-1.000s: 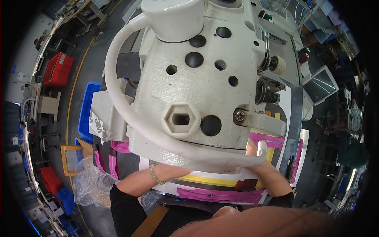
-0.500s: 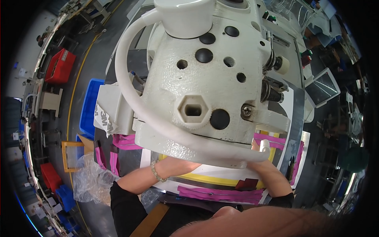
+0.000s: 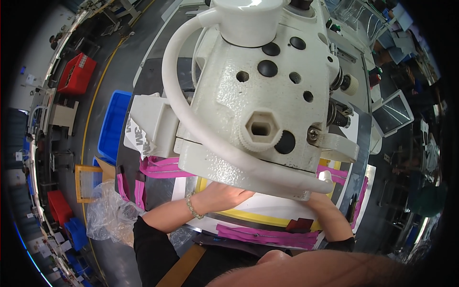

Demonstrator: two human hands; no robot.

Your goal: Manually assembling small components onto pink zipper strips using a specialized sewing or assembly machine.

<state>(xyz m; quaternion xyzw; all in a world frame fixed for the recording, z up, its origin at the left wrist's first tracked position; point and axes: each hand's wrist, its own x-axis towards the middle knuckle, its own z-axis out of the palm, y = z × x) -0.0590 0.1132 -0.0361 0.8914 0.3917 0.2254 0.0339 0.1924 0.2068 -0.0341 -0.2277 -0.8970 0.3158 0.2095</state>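
A large white sewing machine head (image 3: 229, 105) fills the middle of the view and covers much of the work under it. My left hand (image 3: 224, 196), with a beaded bracelet at the wrist, rests by the machine's lower edge over a white, yellow-bordered work surface (image 3: 267, 203). Its fingertips go out of sight under the machine. Of my right hand (image 3: 316, 198) only the wrist end shows at the machine's right corner; its fingers are hidden. Whatever either hand holds cannot be seen. A small dark red piece (image 3: 300, 225) lies on the yellow border near my right forearm.
Magenta zipper strips (image 3: 267, 235) lie along the near edge, with more zipper strips (image 3: 160, 167) at the left. A blue bin (image 3: 114, 126) and clear plastic bags (image 3: 112, 215) are left of the table. A white hose (image 3: 172, 91) loops around the machine's front.
The view has shifted, so the machine appears farther right and slightly lower. More of my left hand's back now shows beside the machine's edge.
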